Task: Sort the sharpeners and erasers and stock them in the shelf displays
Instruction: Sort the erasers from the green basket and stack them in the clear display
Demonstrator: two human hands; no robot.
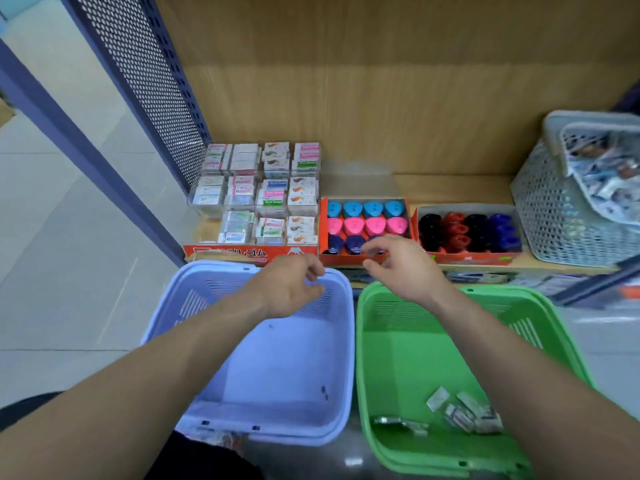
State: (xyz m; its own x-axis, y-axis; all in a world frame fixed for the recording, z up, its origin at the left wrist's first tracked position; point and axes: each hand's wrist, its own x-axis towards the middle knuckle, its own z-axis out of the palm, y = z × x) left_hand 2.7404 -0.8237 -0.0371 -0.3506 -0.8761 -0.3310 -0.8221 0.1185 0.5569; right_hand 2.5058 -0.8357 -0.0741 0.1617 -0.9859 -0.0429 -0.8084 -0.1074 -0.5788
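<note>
Your left hand (291, 289) hangs loosely curled, holding nothing, just left of the sharpener box (341, 260). Your right hand (401, 268) hovers at that box's front edge, over the dark blue sharpeners (353, 242). Blur hides whether it pinches anything. Erasers (263, 192) sit stacked left of the box.

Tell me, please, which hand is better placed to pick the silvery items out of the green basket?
Right, probably: the right hand hangs by the far rim of the green basket, its forearm passing beside the silvery items, while the left hand is over the lavender basket.
</note>
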